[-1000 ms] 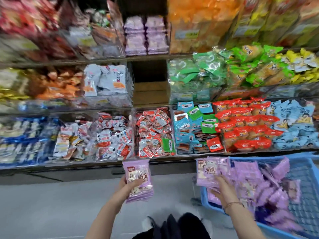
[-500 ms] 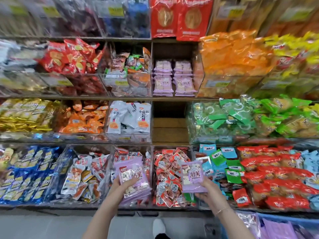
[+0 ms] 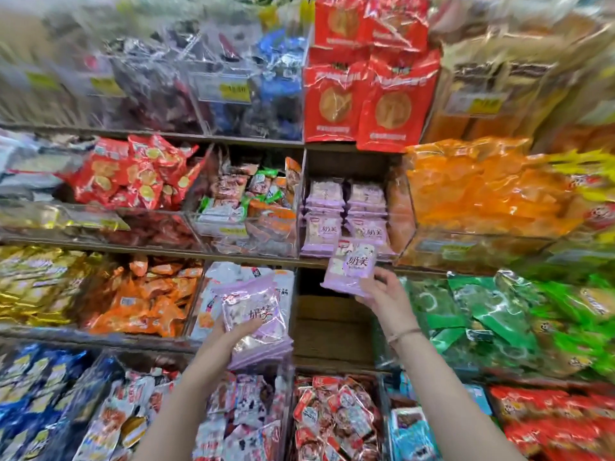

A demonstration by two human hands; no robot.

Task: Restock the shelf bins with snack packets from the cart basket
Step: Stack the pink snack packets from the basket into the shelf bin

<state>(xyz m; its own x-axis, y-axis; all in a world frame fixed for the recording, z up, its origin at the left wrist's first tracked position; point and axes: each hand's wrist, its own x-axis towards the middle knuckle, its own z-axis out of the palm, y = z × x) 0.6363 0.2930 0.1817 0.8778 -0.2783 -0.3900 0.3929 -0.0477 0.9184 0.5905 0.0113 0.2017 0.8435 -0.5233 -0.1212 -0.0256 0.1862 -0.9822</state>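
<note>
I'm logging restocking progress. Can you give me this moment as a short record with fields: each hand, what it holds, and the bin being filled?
left hand: grips a packet stack, purple, low in front of a bin of white packets
right hand: grips a purple packet, perhaps more beneath, just below the shelf bin
shelf bin contents: two piles of matching packets, with room above
below the bin: bare wooden gap
cart basket: not in view
</note>
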